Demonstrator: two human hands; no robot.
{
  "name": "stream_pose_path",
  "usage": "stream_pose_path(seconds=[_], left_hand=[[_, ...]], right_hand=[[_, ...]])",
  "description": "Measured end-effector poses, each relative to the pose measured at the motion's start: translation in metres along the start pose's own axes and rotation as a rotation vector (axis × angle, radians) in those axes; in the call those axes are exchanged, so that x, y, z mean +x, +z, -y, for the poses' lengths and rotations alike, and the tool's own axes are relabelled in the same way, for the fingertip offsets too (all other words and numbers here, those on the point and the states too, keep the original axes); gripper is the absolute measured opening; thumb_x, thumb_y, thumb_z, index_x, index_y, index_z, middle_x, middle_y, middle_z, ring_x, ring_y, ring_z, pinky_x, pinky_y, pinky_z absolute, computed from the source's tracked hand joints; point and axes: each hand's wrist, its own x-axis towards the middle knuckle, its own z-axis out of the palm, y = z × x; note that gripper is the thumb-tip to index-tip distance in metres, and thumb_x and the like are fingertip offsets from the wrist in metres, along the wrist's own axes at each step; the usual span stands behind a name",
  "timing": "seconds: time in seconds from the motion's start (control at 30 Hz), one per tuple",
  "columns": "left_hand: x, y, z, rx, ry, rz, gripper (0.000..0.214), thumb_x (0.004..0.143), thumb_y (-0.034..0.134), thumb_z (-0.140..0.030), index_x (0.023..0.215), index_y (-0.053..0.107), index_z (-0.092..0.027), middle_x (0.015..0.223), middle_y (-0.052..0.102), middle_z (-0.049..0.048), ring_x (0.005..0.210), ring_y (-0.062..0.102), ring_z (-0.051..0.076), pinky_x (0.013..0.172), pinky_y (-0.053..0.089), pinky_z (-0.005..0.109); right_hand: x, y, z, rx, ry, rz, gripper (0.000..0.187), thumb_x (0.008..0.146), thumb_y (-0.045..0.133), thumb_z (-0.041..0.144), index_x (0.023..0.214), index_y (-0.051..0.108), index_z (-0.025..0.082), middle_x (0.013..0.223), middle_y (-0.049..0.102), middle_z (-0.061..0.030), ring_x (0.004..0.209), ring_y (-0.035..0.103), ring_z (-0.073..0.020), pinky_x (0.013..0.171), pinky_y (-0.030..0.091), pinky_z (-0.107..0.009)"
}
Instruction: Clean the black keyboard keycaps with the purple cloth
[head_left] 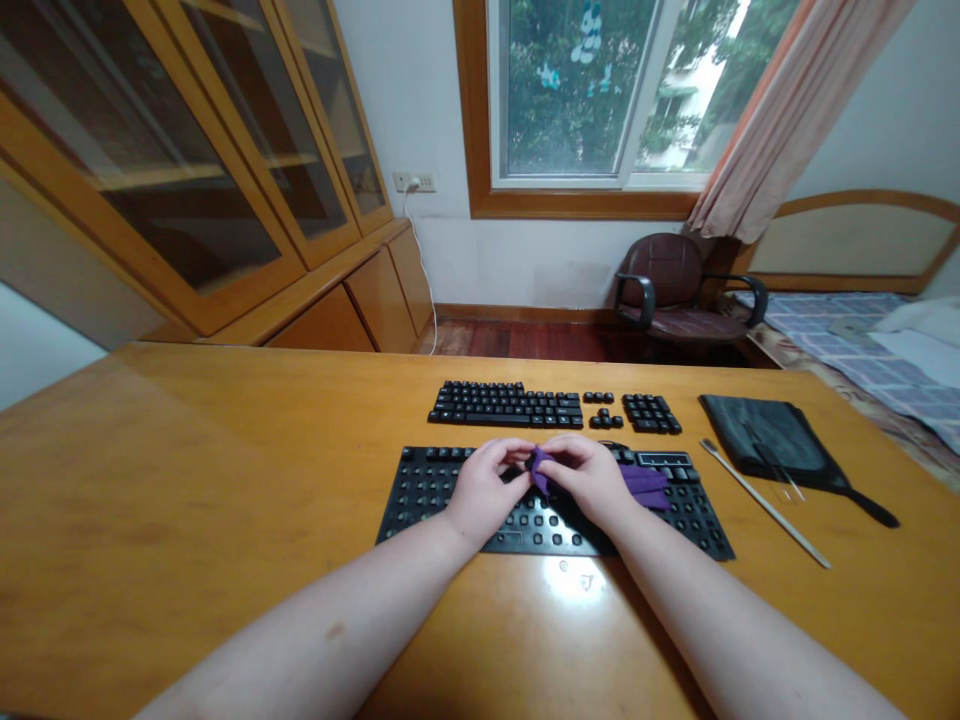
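Logged: my left hand (484,490) and right hand (589,480), both grips pinched closed on a purple cloth (540,470) above the black keyboard (435,490). Keycap rows (506,405) sit beyond the keyboard. Risk: the cloth's trailing end (645,487) could snag on the exposed switches (675,510) if tugged.

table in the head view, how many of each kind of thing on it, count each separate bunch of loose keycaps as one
keyboard: 1
bunches of loose keycaps: 4
purple cloth: 1
black pouch: 1
long thin rod: 1
total: 8
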Motion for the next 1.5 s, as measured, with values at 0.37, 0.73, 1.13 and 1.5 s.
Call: stream_pose_path(seconds=[0.37, 0.73, 1.13, 1.5], left_hand=[[-0.0022, -0.0023, -0.0043, 0.272, 0.129, 0.020, 0.026, 0.072, 0.064, -0.011, 0.097, 0.063, -0.020, 0.092, 0.064, 0.0026, 0.086, 0.062, 0.016, 0.081, 0.053, 0.031], [-0.0014, -0.0035, -0.0098, 0.292, 0.132, 0.004, 0.027, 0.071, 0.064, -0.008, 0.095, 0.066, -0.021, 0.089, 0.068, 0.0009, 0.082, 0.063, 0.015, 0.080, 0.052, 0.030], [-0.0002, -0.0049, -0.0060, 0.190, 0.136, -0.034, 0.018, 0.080, 0.060, -0.019, 0.097, 0.067, -0.021, 0.098, 0.069, 0.0042, 0.092, 0.063, 0.018, 0.089, 0.049, 0.036], [0.0018, -0.0039, -0.0053, 0.097, 0.164, -0.015, 0.019, 0.074, 0.067, -0.018, 0.093, 0.069, -0.021, 0.092, 0.065, 0.0055, 0.088, 0.063, 0.017, 0.083, 0.053, 0.034]], right_hand=[[-0.0003, 0.0019, -0.0007, 0.019, 0.086, 0.090, 0.007, 0.070, 0.066, 0.024, 0.074, 0.065, 0.019, 0.073, 0.068, -0.0029, 0.069, 0.063, -0.0176, 0.068, 0.050, -0.032], [-0.0010, 0.0026, -0.0024, 0.040, 0.077, 0.046, 0.010, 0.068, 0.069, 0.023, 0.074, 0.061, 0.019, 0.073, 0.067, -0.0020, 0.068, 0.062, -0.0170, 0.065, 0.049, -0.029], [0.0006, 0.0019, -0.0021, 0.185, 0.137, -0.108, 0.020, 0.069, 0.070, 0.035, 0.077, 0.068, 0.017, 0.075, 0.071, -0.0047, 0.068, 0.063, -0.0169, 0.067, 0.050, -0.030], [0.0006, 0.0003, -0.0014, 0.157, 0.110, -0.069, 0.015, 0.066, 0.072, 0.031, 0.075, 0.070, 0.018, 0.076, 0.072, -0.0047, 0.071, 0.065, -0.0189, 0.071, 0.051, -0.033]])
